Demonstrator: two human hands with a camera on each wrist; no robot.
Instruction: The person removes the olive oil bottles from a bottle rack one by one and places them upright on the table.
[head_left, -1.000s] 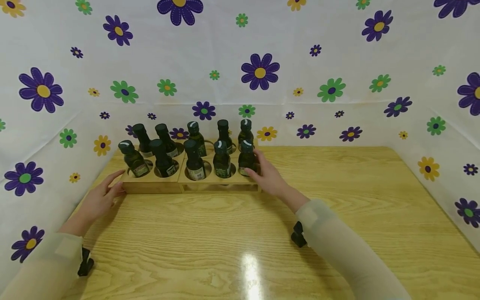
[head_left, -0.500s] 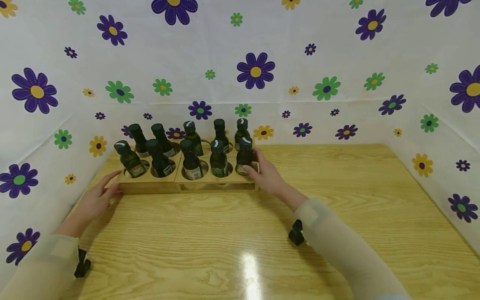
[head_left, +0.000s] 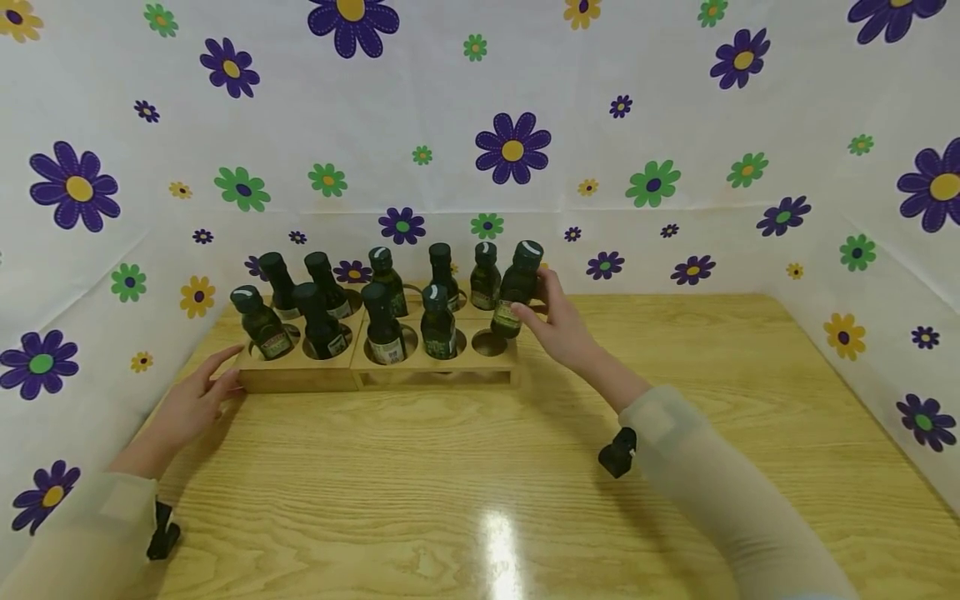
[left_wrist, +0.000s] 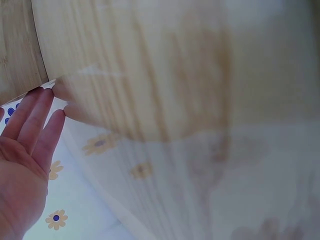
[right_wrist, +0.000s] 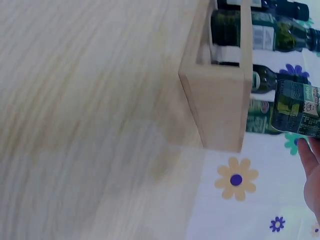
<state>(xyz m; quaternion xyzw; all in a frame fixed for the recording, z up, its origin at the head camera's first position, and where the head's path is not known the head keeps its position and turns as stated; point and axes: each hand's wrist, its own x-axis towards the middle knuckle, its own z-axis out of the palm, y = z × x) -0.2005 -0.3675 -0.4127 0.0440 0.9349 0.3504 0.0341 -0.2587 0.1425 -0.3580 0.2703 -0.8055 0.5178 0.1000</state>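
Observation:
My right hand (head_left: pixel 566 333) grips a dark green glass bottle (head_left: pixel 516 287) between thumb and fingers. The bottle leans with its cap to the right, raised above the front right hole of the right-hand wooden bottle rack (head_left: pixel 412 367). In the right wrist view its labelled body (right_wrist: pixel 299 107) is beside the rack's end panel (right_wrist: pixel 217 105), with part of the hand at the frame edge. At the far left, my left hand (head_left: pixel 187 407) touches the end of the left-hand wooden rack (head_left: pixel 296 382) with extended fingers, also plain in the left wrist view.
Several more green bottles, such as the front one (head_left: pixel 438 323), stand or lean in the holes of both racks, which sit side by side. Flower-printed white cloth (head_left: pixel 585 150) rises behind and beside the wood-grain table (head_left: pixel 390 483).
My right hand has lifted the bottle up and to the right out of the front right hole, tilting it. The left hand has stayed at the rack's left end.

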